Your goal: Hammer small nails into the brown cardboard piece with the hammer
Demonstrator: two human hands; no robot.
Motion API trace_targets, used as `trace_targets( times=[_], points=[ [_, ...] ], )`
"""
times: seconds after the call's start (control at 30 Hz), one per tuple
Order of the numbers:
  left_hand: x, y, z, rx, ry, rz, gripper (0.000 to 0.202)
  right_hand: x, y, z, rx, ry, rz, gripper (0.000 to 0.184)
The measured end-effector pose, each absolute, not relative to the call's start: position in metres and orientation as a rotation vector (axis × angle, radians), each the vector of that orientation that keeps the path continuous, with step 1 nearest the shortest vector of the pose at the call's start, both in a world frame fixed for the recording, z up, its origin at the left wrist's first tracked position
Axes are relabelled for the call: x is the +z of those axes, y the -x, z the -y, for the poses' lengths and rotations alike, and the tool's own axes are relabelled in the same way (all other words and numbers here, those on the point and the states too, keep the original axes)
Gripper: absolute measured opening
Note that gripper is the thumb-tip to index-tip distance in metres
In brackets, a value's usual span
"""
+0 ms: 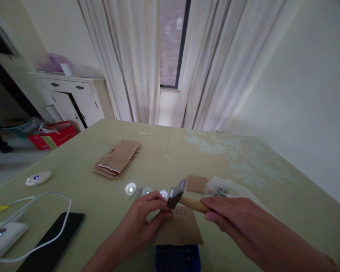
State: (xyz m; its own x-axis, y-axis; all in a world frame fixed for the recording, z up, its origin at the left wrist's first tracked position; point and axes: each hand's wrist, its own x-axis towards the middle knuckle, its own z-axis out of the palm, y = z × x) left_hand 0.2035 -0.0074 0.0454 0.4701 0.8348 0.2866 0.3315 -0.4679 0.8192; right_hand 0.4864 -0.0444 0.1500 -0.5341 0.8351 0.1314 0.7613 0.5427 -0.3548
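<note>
Indoors, at our pale counter (pixel 152 166), our left hand (pixel 138 215), pinching what we cannot tell, presses near the brown cardboard sheet's (pixel 183 230) left edge; our right grip (pixel 235 213) clasps the hammer (pixel 192 204), handle running leftward, head beside the left fingertips.

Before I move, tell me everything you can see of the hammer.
The hammer has a grey, metal-looking head on a pale wooden handle. The right hand grips the handle, hiding its end. It points sideways, head near the far edge of the brown card and the left hand; contact there is unclear.
</note>
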Motion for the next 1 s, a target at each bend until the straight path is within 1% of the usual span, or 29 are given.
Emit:
trace_targets(
  times=[0.3, 0.43, 0.6, 0.73, 0.8, 0.87, 0.93, 1.0],
  points=[
    [0.05, -0.204, 0.007, 0.929, -1.966, -0.939, 0.016, 0.151, -0.486, 0.043, 0.432, 1.322, 2.518, 0.045],
    [0.051, -0.204, 0.008, 0.938, -1.952, -0.966, 0.013, 0.152, -0.486, 0.041, 0.439, 1.319, 2.466, 0.05],
    [0.051, -0.204, 0.009, 0.913, -1.948, -0.98, 0.017, 0.152, -0.485, 0.04, 0.558, 1.339, 2.538, 0.041],
    [0.05, -0.203, 0.009, 0.899, -1.928, -0.987, 0.011, 0.153, -0.489, 0.042, 0.497, 1.312, 2.484, 0.049],
    [0.047, -0.201, 0.01, 0.892, -1.922, -1.003, 0.018, 0.153, -0.489, 0.043, 0.523, 1.331, 2.494, 0.047],
    [0.04, -0.198, 0.011, 0.888, -1.915, -1.036, 0.029, 0.151, -0.486, 0.041, 0.594, 1.377, 2.553, 0.037],
    [0.03, -0.195, 0.013, 0.898, -1.902, -1.087, 0.035, 0.15, -0.483, 0.039, 0.621, 1.41, 2.608, 0.03],
    [0.019, -0.193, 0.014, 0.904, -1.883, -1.146, 0.041, 0.15, -0.482, 0.037, 0.61, 1.416, 2.606, 0.028]
  ],
)
